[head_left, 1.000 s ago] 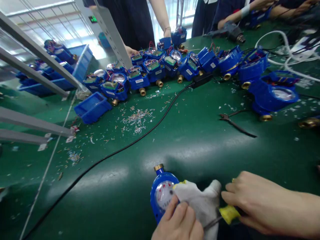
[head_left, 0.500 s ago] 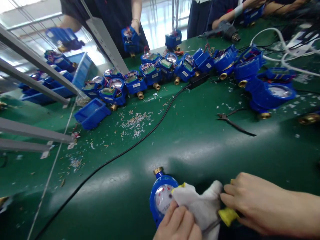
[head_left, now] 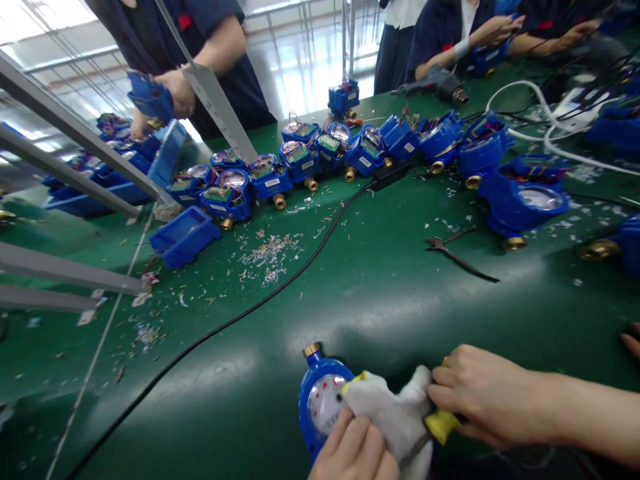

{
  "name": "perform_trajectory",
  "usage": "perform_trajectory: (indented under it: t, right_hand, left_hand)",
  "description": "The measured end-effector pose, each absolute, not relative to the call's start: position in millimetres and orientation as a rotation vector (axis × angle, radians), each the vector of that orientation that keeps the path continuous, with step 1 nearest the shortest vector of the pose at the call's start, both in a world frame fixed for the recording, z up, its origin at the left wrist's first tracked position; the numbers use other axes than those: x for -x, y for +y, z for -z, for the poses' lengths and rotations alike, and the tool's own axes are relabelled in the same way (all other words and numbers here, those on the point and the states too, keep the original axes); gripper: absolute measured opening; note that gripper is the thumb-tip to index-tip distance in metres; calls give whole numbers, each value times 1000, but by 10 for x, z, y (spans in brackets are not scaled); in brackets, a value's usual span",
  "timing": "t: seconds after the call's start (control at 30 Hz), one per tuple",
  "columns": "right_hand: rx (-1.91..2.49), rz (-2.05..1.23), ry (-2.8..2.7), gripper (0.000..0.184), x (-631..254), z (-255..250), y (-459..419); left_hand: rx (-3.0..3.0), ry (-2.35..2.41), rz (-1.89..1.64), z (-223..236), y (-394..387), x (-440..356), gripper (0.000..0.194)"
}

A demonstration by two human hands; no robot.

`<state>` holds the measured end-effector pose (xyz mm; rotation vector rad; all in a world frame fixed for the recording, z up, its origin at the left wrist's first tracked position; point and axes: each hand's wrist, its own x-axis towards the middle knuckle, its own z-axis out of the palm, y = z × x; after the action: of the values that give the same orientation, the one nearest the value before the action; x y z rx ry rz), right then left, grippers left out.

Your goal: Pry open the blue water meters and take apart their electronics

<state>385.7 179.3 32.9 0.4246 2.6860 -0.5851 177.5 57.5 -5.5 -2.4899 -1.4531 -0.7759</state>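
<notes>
A blue water meter with a round clear dial and a brass threaded end lies at the bottom middle. Partly over its right side is a white work glove with yellow edging. My left hand grips the glove beside the dial, fingers curled into the fabric. On the glove's other side, my right hand has its fingers closed at the glove's edge, next to a yellow part. The undersides of both hands are hidden.
Several blue meters with exposed circuit boards form a row across the bench. Cutting pliers, a black cable and a blue tray lie nearer. Co-workers stand behind; one person's hand holds a blue housing. Another hand shows at right.
Both my hands and the glove have shifted slightly left in view. Across the bench, a person has moved left, holding a blue housing near the crate. Another hand appears at the right edge.
</notes>
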Motion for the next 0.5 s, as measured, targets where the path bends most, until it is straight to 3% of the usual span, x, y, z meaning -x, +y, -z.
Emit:
perform_trajectory:
  t: [0.3,0.5]
  right_hand:
    - [-408,273,2704,6,-3555,-800,1731]
    - [-456,168,2676,6,-3530,-966,1594]
  left_hand:
    - [2971,-1822,366,-462,466,-1527,18]
    - [3060,-1801,215,-537,414,-1473,38]
